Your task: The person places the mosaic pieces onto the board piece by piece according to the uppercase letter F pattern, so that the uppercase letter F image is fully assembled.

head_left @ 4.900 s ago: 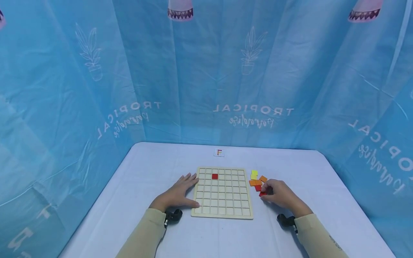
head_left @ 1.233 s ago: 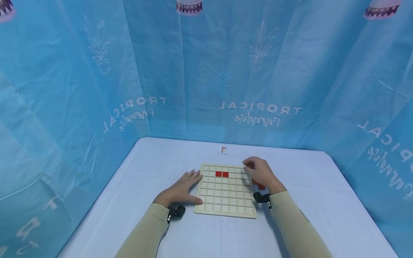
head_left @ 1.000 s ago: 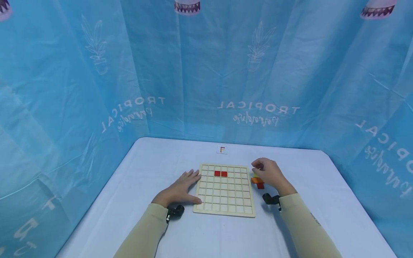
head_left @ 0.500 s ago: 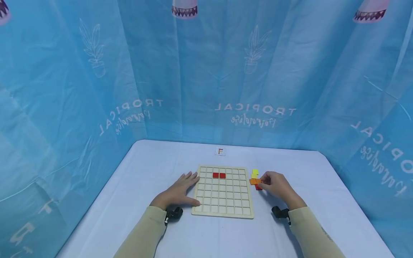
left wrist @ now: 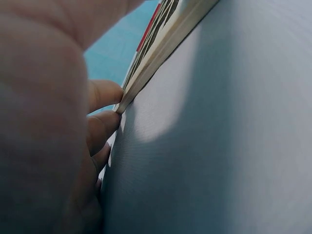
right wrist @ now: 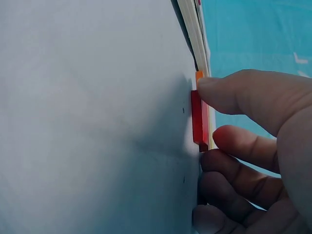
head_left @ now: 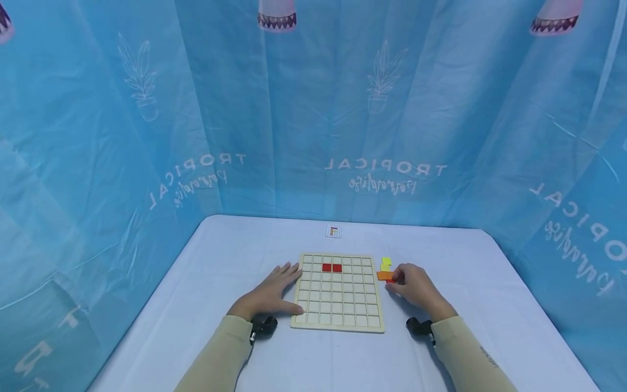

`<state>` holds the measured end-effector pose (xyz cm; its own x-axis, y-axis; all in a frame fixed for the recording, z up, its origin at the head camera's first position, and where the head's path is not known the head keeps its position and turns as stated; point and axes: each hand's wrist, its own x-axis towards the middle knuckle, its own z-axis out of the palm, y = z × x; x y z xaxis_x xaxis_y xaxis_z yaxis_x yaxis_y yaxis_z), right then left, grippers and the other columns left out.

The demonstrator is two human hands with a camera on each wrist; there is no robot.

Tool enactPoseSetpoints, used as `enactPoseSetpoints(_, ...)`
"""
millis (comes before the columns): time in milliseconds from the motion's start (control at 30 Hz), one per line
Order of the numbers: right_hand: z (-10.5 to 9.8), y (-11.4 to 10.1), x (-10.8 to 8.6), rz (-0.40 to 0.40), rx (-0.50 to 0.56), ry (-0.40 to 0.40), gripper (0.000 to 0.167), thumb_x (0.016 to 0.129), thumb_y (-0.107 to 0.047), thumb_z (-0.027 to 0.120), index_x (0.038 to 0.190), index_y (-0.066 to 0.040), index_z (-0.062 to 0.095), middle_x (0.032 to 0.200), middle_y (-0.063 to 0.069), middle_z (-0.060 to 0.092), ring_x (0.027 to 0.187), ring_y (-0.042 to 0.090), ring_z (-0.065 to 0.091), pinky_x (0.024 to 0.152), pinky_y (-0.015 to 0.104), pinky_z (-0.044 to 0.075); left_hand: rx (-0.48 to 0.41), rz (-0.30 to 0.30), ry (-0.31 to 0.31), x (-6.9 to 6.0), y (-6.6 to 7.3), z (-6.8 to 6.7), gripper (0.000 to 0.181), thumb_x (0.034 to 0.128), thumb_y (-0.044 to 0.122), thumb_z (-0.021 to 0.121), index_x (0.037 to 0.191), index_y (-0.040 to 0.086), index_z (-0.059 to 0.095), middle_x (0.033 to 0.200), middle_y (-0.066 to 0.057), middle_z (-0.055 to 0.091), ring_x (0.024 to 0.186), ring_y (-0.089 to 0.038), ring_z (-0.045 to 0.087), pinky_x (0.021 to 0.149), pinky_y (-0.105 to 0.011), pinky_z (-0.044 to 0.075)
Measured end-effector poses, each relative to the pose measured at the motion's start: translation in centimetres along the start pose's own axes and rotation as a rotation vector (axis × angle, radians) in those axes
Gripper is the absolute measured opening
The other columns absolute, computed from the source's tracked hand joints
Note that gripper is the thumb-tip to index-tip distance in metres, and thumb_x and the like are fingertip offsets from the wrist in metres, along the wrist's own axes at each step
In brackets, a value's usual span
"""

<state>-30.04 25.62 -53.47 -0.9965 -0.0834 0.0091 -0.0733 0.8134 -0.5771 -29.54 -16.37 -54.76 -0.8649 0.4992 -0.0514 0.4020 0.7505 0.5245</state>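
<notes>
My left hand [head_left: 268,293] lies spread beside the pale wooden grid board [head_left: 338,330]; its thumb and fingertips touch the left edge. In the left wrist view the fingertips [left wrist: 105,95] meet that edge. Two red square tiles [head_left: 337,268] sit side by side in the second row from the top. Right of the board, my right hand [head_left: 416,288] has curled fingers at another red tile [right wrist: 197,119] on the table. Thumb and fingers bracket this tile, the thumb touching one end. Orange tiles [head_left: 385,276] lie against it, partly covered by the hand, with yellow tiles [head_left: 386,264] behind.
A small card [head_left: 333,232] printed with a coloured grid pattern lies behind the board. The white tablecloth [head_left: 245,239] covers the table, and a blue printed curtain [head_left: 303,136] hangs around its back and sides.
A second red tile now sits beside the first on the board. My right hand has come back from above the board to the loose tiles and the remaining red one. The left hand stays put.
</notes>
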Motion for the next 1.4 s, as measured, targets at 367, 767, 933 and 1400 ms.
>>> enactPoseSetpoints(367,0.0,-0.9,-0.2,0.016,-0.005,-0.019,0.02,0.085,-0.009,0.086,0.097,-0.008,0.069,0.088,0.004,0.062,0.081,0.022,0.057,0.074,0.034,0.055,0.003,0.003,0.004,-0.1,0.0,-0.1,0.119,0.075,0.076,0.08,0.166,0.015,0.035,0.174,0.0,0.02,0.16,-0.028,0.005,0.126,-0.055,0.009)
enactPoseSetpoints(767,0.0,-1.4,-0.1,0.013,0.015,-0.014,0.021,0.085,-0.007,0.086,0.099,-0.008,0.07,0.089,0.004,0.063,0.08,0.022,0.058,0.073,0.033,0.056,-0.001,0.012,0.008,-0.4,-0.1,-0.3,0.118,0.0756,0.075,0.08,0.166,0.015,0.035,0.174,-0.001,0.02,0.16,-0.028,0.005,0.126,-0.054,0.008)
enactPoseSetpoints(933,-0.2,-1.6,0.3,-0.015,0.037,0.008,0.023,0.084,-0.009,0.087,0.1,-0.009,0.071,0.09,0.003,0.063,0.082,0.022,0.058,0.074,0.034,0.056,0.002,-0.002,0.01,-0.2,-0.1,-0.1,0.118,0.0752,0.076,0.08,0.167,0.016,0.035,0.174,0.0,0.02,0.16,-0.028,0.005,0.126,-0.055,0.011)
enactPoseSetpoints(1400,0.2,-3.3,3.2,-0.161,0.078,-0.037,0.018,0.086,-0.009,0.085,0.099,-0.01,0.073,0.091,-0.001,0.066,0.081,0.018,0.061,0.071,0.034,0.056,-0.015,-0.005,0.008,-0.1,0.0,0.1,0.117,0.075,0.075,0.081,0.166,0.016,0.036,0.174,0.0,0.02,0.16,-0.03,0.005,0.125,-0.058,0.012)
